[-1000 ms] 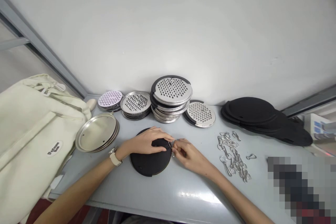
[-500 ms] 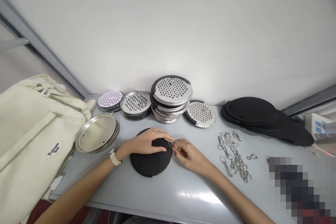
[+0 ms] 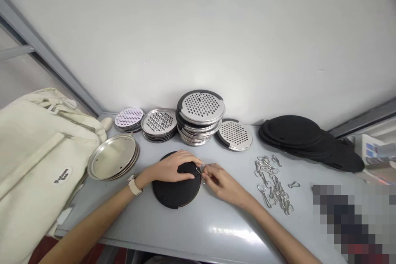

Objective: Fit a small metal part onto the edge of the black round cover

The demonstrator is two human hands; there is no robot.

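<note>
A round black disc (image 3: 176, 194) lies on the table in front of me. My left hand (image 3: 173, 167) rests over its upper part, fingers stretched out and thumb apart, pressing it from above. At the disc's right edge a small metal snap hook (image 3: 199, 170) shows between my two hands. My right hand (image 3: 221, 182) pinches this hook between thumb and forefinger, its other fingers curled. Whether the hook passes through a hole in the disc is hard to make out. Several loose snap hooks (image 3: 280, 194) lie in a heap to the right of my right hand.
Along the wall stand stacked round grater plates (image 3: 202, 107), with another grater (image 3: 235, 134) beside them. Shallow metal discs (image 3: 113, 156) are stacked at left by a cream bag (image 3: 40, 152). Black discs (image 3: 293, 130) pile up at back right, near a device (image 3: 373, 152). A pixelated patch covers the lower right.
Both hands keep nearly the same place and hold. The whole view has shifted very slightly; the heap and stacks look unchanged.
</note>
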